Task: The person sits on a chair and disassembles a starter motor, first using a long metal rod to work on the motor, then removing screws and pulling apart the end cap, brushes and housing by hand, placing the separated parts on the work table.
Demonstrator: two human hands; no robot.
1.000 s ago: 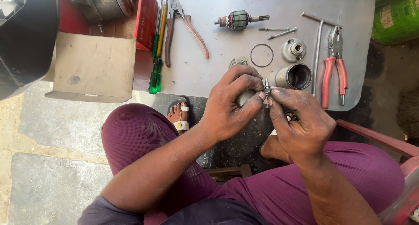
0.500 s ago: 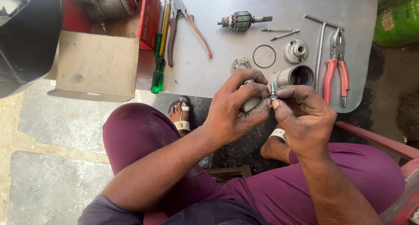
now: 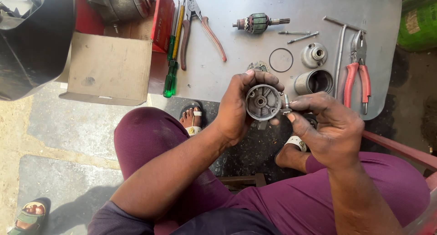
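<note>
**End cap held face-up, small bolt pinched at its rim**

End cap (image 3: 263,102), a round grey metal motor housing piece with a ribbed inner face and a bearing seat at its centre, sits in the left hand (image 3: 236,108), above the person's lap and just off the near edge of the table (image 3: 318,7). The left fingers wrap its rim from 9 o'clock over to 12 o'clock. It looks like stiff cast metal, fairly light, probably greasy; the rim seems the sound place to grip it. The right hand (image 3: 328,125) pinches a small bolt (image 3: 286,105) between thumb and forefinger at the cap's 3 o'clock edge, touching it.

On the table at 1 o'clock lie a metal cylinder (image 3: 314,81), a thin ring (image 3: 281,60), an armature (image 3: 257,23) and red-handled pliers (image 3: 358,68).
</note>
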